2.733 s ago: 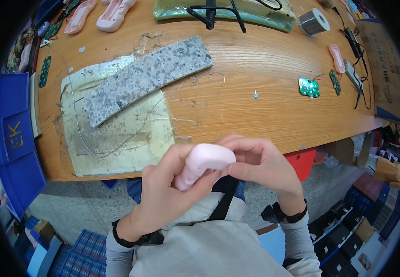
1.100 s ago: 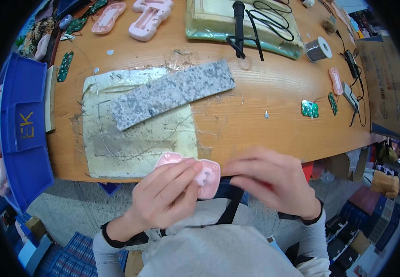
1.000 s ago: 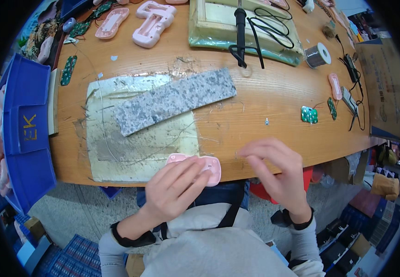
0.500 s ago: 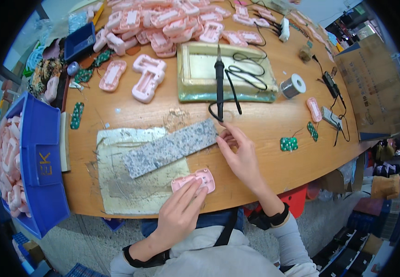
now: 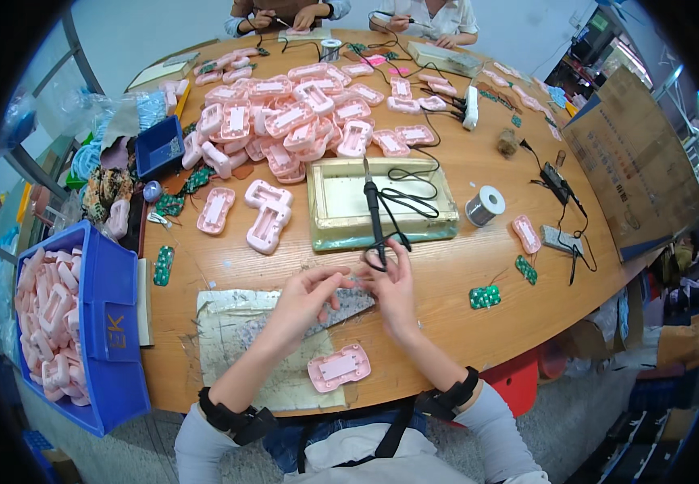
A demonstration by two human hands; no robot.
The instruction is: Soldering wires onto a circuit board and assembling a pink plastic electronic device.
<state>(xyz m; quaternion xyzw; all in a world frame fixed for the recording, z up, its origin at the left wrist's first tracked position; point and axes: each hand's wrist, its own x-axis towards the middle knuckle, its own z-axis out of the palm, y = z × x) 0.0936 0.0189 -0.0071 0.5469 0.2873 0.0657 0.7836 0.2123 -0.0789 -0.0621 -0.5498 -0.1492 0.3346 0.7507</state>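
Both hands — left hand (image 5: 305,294) and right hand (image 5: 394,282) — are meeting over the slab (image 5: 341,305), fingers loosely curled, grip unclear, hiding its diagonal length — the shell (image 5: 339,367) is lying flat, long axis left-right.

You are sitting at a long wooden surface (image 5: 446,266) stretching far toward a pale wall (image 5: 172,32), grey floor (image 5: 607,419) showing at near right.

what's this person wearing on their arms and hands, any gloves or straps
No gloves: both the left hand and right hand are bare. Each wrist carries a black strap-like band, the other at. Pale grey long sleeves are pushed back behind the bands, leaving the forearms uncovered.
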